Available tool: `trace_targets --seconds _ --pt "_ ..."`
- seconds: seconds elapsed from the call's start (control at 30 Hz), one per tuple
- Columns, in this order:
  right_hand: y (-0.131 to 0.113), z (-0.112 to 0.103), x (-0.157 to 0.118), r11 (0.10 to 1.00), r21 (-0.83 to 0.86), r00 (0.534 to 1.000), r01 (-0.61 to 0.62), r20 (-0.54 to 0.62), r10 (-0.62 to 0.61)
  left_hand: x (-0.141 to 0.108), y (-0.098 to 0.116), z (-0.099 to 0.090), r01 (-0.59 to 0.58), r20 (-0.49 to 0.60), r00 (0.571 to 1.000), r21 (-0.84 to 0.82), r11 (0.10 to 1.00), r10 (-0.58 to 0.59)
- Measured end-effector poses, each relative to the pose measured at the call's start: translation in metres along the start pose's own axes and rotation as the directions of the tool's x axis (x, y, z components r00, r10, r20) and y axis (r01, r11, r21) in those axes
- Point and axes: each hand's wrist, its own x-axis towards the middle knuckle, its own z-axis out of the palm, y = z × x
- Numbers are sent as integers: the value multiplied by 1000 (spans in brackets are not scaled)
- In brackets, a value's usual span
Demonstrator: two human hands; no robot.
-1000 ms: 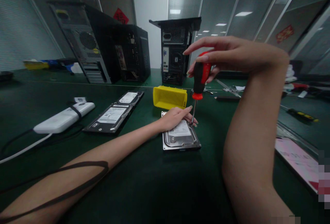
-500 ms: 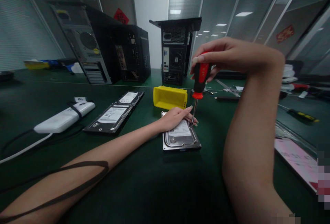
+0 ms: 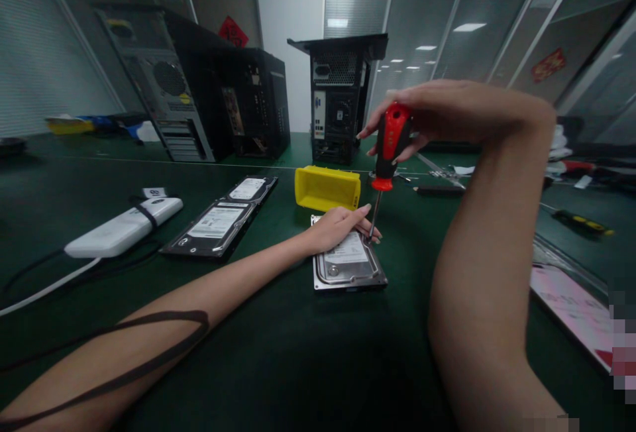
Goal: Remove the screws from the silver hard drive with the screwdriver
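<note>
Two hands: screwdriver (image 3: 391, 147) gripped by the right hand (image 3: 430, 106); drive (image 3: 348, 261) pressed by the outspread left hand (image 3: 338, 228).
Drive: laid on table (image 3: 248, 366), cover (image 3: 342, 274) still fitted; work judged under way, headway not shown.
Other drives (image 3: 216, 221): seen at left, covers likewise fitted.

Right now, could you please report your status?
Left hand on drive. Right hand holding screwdriver, tip at drive's edge. Yellow bin behind, seemingly no obstacle.
</note>
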Motion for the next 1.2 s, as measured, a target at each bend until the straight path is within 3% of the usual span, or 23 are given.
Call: trace_targets --seconds 0.6,0.87,1.2 --pt "-4 -1 -3 966 -260 974 17 -212 -74 -1 3 -1 -4 2 1000 48 999 4" --pt "-7 3 4 960 -281 987 13 -148 -57 1 1 0 -14 10 1000 41 999 13" --pt "1 1 10 961 -272 983 -50 -186 -1 0 5 0 5 4 1000 34 999 -5"
